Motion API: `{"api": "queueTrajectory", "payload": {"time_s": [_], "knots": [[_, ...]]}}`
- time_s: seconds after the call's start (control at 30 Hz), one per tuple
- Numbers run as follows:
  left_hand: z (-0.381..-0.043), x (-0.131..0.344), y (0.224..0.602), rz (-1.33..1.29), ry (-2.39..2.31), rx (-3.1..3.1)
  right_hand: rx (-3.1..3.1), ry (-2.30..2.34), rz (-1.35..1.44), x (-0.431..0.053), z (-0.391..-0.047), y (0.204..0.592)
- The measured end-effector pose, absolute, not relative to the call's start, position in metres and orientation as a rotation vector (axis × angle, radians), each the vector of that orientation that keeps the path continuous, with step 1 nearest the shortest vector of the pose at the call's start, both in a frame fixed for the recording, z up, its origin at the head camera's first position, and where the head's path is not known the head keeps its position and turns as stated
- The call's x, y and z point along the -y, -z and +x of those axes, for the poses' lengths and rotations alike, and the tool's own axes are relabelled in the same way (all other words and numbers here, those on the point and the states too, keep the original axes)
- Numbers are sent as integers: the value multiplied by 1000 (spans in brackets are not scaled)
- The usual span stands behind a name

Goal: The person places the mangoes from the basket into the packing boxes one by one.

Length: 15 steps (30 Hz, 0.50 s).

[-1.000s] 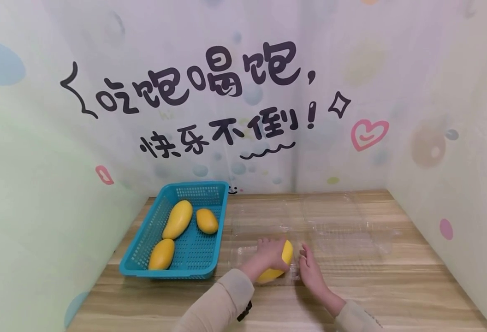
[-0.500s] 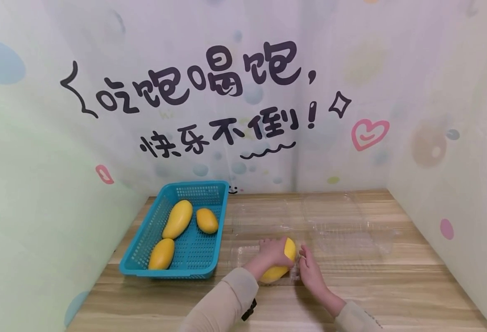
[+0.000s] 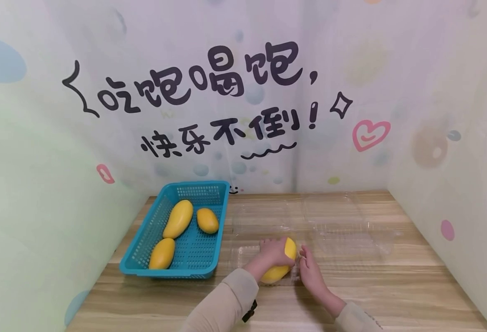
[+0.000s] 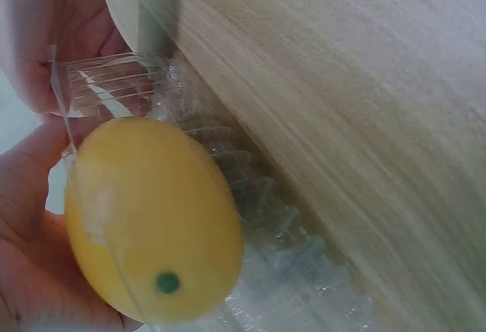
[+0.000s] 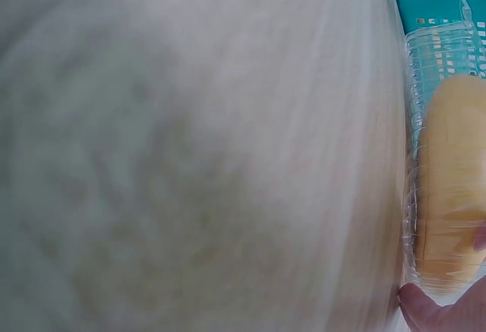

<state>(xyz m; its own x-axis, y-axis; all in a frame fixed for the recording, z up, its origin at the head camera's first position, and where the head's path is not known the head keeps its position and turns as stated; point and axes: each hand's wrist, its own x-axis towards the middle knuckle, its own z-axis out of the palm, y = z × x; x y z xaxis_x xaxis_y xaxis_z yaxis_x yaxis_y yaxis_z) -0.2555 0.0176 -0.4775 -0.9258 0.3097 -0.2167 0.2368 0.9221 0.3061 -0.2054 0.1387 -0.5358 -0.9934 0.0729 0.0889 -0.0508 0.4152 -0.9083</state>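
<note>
In the head view my left hand [image 3: 276,254] grips a yellow mango [image 3: 276,275], its fingers over the top and thumb on the right side. The mango is in the near half of an unlidded clear plastic clamshell box [image 3: 243,252], towards its right end. A small green spot marks the mango's end [image 4: 167,282] in the left wrist view. My right hand [image 3: 314,279] is against the box's right side, its fingers fairly straight. The right wrist view shows a fingertip [image 5: 418,301] at the box's corner. My left hand covers much of the mango.
On the left stands a blue plastic basket [image 3: 220,230] holding three mangoes: a long one [image 3: 178,219], a small one [image 3: 207,221] and another near its front [image 3: 162,254]. A second clear clamshell box [image 3: 347,240] lies opened to the right. Behind the wooden table [image 3: 397,290] rises a printed wall.
My left hand and the mango have shifted slightly to the right within the box since a second ago. They have hardly moved in the last half second, and my right hand keeps its place.
</note>
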Motion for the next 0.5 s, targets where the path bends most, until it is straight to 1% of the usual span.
{"api": "queueTrajectory", "payload": {"time_s": [0.17, 0.27, 0.4, 0.5], "knots": [[-252, -20, 472, 377, -412, -2831, 2544, -1637, -34, -141, -205, 536], [-250, -21, 464, 404, -395, -2893, 2552, -1628, -41, -142, -205, 537], [-250, -19, 435, 512, -361, -3002, 2558, -1625, -45, -142, -204, 537], [-257, -10, 402, 526, -389, -3043, 2558, -1631, -47, -142, -203, 535]]}}
